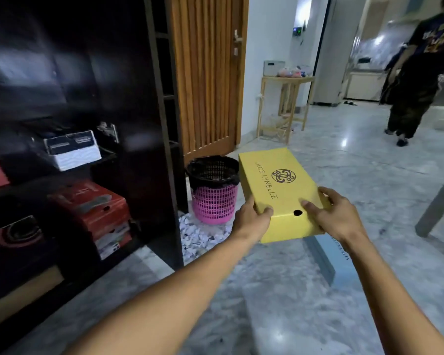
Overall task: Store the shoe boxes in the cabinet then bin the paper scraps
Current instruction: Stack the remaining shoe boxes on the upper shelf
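I hold a yellow shoe box [274,180] in the air with both hands, above the floor and to the right of the dark cabinet [149,124]. My left hand [251,216] grips its near left corner, thumb on the lid. My right hand [336,213] grips the near right end, fingers on the lid. The cabinet's shelves hold a white and black box [73,149], red boxes [95,208] and others. White paper scraps [200,237] lie in a heap on the floor beside a pink basket bin [213,198] with a black liner.
A pale blue box [326,260] lies on the marble floor under the yellow one. A wooden door stands behind the bin, a small wooden table [285,98] farther back. A person [418,80] walks away at the right. A grey table leg [436,203] slants at the right edge.
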